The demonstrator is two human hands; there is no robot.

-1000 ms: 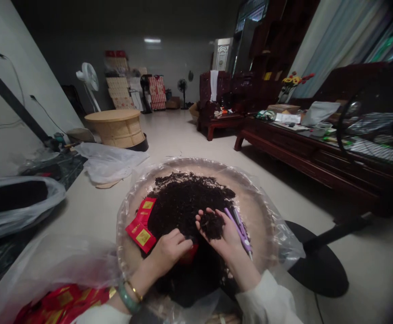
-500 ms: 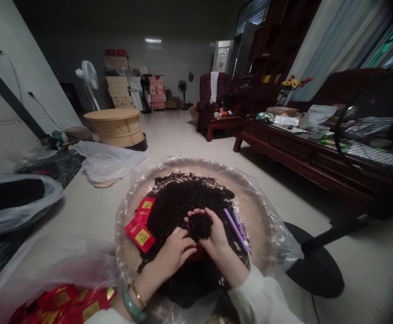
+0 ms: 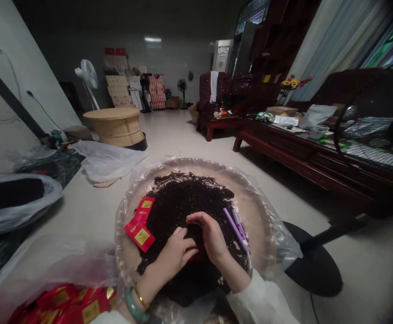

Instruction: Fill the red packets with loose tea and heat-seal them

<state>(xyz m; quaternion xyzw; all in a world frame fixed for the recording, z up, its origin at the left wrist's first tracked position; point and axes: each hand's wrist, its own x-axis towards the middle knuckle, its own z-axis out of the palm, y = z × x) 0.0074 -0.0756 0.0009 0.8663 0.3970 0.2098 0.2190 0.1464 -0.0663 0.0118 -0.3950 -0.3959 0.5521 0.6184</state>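
My left hand [image 3: 178, 249] is closed around a red packet [image 3: 193, 257], mostly hidden by the fingers. Just right of it, my right hand [image 3: 214, 236] is cupped and tipped toward the packet, thumb side hidden. Its fingers are curved but not closed, and no leaves can be made out in its palm. Below both hands spreads a heap of dark loose leaves, like dried tea [image 3: 182, 198], in a wide round tray lined with clear plastic [image 3: 262, 211]. Two red-and-gold packets [image 3: 142, 231] lie on the heap's left edge. A purple handheld sealer [image 3: 236, 229] with a cord rests at the right.
A plastic bag of red packets [image 3: 64, 301] sits at lower left, near another bag with dark contents [image 3: 12, 193]. A black fan base [image 3: 314, 265] stands right of the tray. Farther off are a round wooden table [image 3: 113, 126] and a long dark-wood table [image 3: 294, 157].
My right hand has turned over toward the packet, and the mound of leaves it cupped is no longer visible. My left hand stays nearly in place on the packet.
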